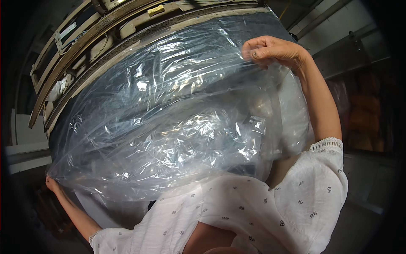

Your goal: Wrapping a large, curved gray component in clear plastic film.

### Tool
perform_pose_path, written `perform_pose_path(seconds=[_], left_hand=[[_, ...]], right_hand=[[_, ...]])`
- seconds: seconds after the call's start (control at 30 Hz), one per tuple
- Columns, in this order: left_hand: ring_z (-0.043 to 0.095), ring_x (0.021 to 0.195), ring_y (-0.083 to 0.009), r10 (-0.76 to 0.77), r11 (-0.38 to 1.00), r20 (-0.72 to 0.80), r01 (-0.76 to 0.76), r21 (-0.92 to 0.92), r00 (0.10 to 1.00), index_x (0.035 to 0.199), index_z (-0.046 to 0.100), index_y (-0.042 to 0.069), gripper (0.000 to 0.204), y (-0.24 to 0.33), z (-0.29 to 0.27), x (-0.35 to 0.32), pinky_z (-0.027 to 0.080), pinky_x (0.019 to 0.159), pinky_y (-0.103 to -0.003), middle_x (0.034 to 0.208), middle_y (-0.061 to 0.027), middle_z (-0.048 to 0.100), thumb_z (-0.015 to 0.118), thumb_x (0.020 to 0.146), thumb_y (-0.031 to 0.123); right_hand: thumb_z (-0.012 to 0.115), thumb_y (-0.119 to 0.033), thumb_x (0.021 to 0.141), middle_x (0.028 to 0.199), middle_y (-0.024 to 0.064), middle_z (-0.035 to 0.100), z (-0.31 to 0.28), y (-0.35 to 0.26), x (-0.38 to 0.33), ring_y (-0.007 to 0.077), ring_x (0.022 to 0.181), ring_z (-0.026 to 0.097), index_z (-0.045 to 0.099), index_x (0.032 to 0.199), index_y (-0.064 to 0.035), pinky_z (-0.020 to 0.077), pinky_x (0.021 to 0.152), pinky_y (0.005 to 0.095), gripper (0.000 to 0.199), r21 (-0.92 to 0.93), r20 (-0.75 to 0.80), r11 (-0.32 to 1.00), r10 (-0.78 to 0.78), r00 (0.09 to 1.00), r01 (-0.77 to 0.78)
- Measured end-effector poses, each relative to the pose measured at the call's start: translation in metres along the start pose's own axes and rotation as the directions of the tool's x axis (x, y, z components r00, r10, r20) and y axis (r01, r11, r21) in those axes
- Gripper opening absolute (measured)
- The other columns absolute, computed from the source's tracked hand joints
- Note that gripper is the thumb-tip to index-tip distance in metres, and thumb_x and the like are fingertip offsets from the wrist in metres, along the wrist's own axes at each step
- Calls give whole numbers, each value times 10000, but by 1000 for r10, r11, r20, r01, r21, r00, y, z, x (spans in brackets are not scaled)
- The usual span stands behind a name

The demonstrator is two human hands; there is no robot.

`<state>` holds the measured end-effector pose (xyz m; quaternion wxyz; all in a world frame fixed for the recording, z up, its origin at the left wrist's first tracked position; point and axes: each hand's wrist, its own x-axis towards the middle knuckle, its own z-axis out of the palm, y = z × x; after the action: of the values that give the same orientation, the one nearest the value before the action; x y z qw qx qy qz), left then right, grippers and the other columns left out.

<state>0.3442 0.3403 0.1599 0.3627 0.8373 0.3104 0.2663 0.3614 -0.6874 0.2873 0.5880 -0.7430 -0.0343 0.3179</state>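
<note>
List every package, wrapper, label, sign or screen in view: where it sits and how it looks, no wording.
Plastic bag: clear, crinkled, glossy, stretched across the middle over a large dark bulky thing; left hand pinches its lower left edge, right hand grips its upper right edge.
Tape patch: small yellowish rectangle on the wooden frame, top centre.
Signs or screens: none visible.

right hand (275, 51) raised, grip pinched; left hand (53, 184) low, outstretched, fingers closed.

dim rm, wood frame (80, 46) overhead, grey wall (338, 29)
</note>
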Motion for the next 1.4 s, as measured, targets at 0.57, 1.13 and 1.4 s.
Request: perform_pose_path(seconds=[0.57,1.13,1.4], left_hand=[[475,669,-76,87,993,-269,-105,-54,959,1071,554,15,301,-9,-64,-31,404,571,-207,840,7,554,520,898,258],[480,1058,-177,-103,971,-195,56,-233,975,1215,445,-16,422,-18,-199,-212,377,906,-279,1186,-90,507,476,929,294],[527,925,-172,-189,888,-204,78,-452,961,1192,516,53,398,-20,-102,-128,444,790,-293,1067,-59,557,544,882,301]], right_hand=[[644,-223,771,756,84,588,8,16,140,206,655,555,623,822,-48,435,597,311,183,-894,-328,443,-741,586,61],[651,-352,752,707,76,628,62,9,149,252,702,609,639,839,-100,458,643,367,267,-782,-500,622,-595,629,-34],[595,-257,841,860,43,585,-9,-11,133,144,860,541,604,909,-43,419,780,272,224,-651,-448,606,-793,412,457]])
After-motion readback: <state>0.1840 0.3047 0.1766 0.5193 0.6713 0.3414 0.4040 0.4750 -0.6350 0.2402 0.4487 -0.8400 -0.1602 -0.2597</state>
